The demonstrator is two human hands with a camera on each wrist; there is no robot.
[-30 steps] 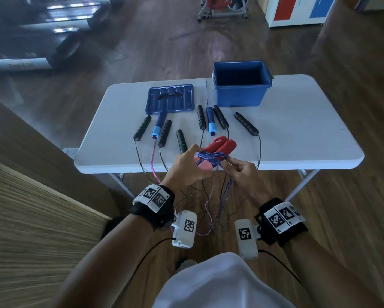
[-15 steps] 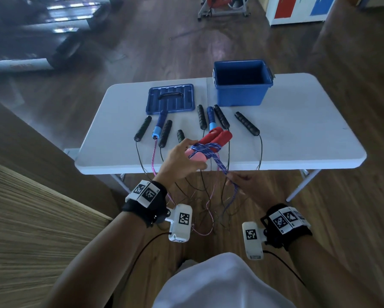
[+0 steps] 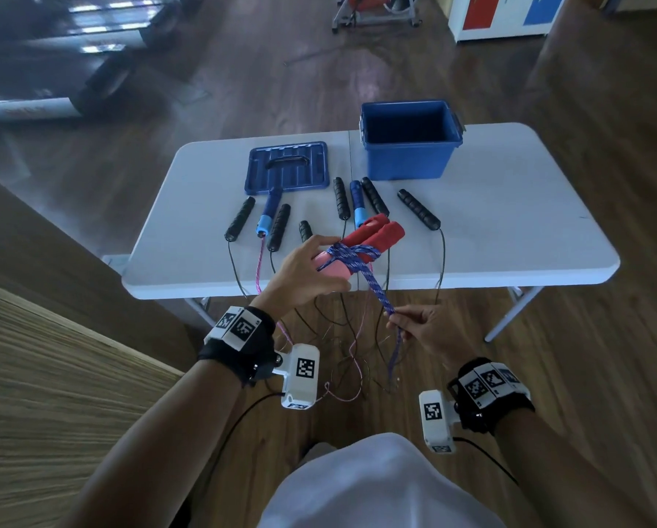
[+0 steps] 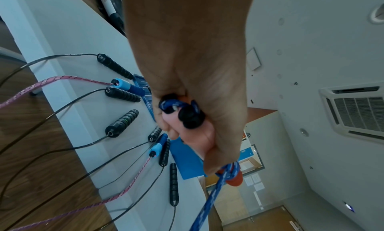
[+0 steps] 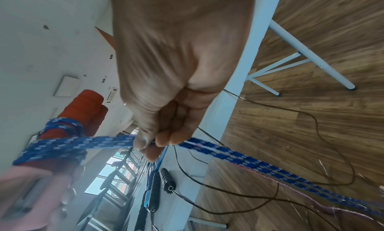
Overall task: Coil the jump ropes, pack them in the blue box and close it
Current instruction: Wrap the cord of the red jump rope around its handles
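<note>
My left hand [image 3: 311, 270] grips the two red and pink handles [image 3: 372, 236] of a jump rope above the table's near edge. Its blue patterned rope [image 3: 374, 285] is wound a few times around the handles and runs down to my right hand [image 3: 410, 323], which pinches it in front of the table. The right wrist view has the rope [image 5: 108, 143] taut between thumb and fingers. The open blue box [image 3: 410, 146] stands at the back of the white table [image 3: 509, 238], its lid [image 3: 287, 167] lying flat to the left.
Several black-handled ropes [image 3: 418, 209] and a blue-handled pink rope [image 3: 267, 213] lie in a row on the table, their cords hanging over the front edge onto the wooden floor. A wooden panel [image 3: 45, 375] stands at my left. Gym equipment is far behind.
My right hand has moved down and back from the handles, drawing the blue rope out taut. My left hand has lifted the red handles slightly toward the table.
</note>
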